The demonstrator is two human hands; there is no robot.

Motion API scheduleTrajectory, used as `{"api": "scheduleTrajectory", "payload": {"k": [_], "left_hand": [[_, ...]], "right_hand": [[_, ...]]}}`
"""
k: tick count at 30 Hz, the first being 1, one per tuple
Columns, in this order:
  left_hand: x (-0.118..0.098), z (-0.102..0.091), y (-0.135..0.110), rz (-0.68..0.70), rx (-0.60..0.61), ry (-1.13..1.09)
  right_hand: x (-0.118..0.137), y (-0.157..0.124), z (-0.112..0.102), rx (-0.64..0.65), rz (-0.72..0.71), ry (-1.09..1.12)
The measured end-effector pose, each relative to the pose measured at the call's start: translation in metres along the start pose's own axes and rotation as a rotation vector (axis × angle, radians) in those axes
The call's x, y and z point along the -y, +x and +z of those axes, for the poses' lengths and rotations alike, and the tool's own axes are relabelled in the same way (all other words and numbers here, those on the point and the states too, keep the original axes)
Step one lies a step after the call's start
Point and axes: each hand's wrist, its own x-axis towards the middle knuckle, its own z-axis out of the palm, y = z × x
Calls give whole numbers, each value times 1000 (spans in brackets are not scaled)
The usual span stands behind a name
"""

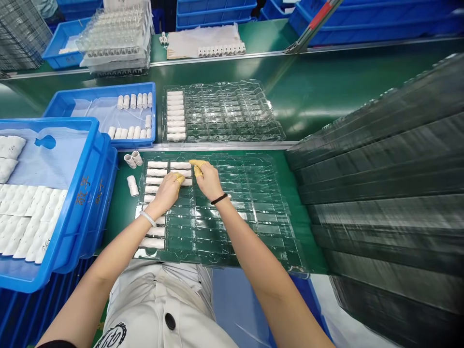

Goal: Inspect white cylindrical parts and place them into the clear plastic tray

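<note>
White cylindrical pieces (180, 165) are set in the clear tray (250, 212) that is laid on the green counter (121, 208). Its leftmost column is lined with them from the far edge to the near one, though the middle of that column is partly covered by the left hand (167, 192) and wrist. In the second column, three pieces are seated in the far slots. The third of these is met by the fingers of the left hand, which are bunched close together; whether it is gripped or only pressed cannot be told. The right hand (209, 180) is held at the right end of the same short group, its forefinger stretched to the farthest piece and its thumb placed just nearer; whether anything is pinched between them cannot be made out. Yellow finger covers (198, 164) are worn on both hands.

To the left of the tray, two loose pieces (137, 158) are stood side by side, and a single piece (133, 186) is laid near them. Beyond, a second clear tray (232, 111) is filled along its left column only, and beside it more pieces are arranged in a shallow blue bin (105, 90). Further pieces are packed in the nearer blue bin (90, 126) at the left. The right side is taken up by a tall dark stack (380, 193).
</note>
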Motion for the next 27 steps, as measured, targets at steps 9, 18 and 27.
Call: {"api": "scheduleTrajectory", "payload": {"k": [9, 18, 27], "left_hand": [[-91, -103, -121, -109, 55, -122], [-101, -331, -151, -548, -403, 271], [44, -415, -91, -745, -748, 253]], "right_hand": [[26, -39, 28, 110, -220, -18], [30, -44, 29, -8, -276, -5], [77, -50, 30, -29, -299, 31]]}}
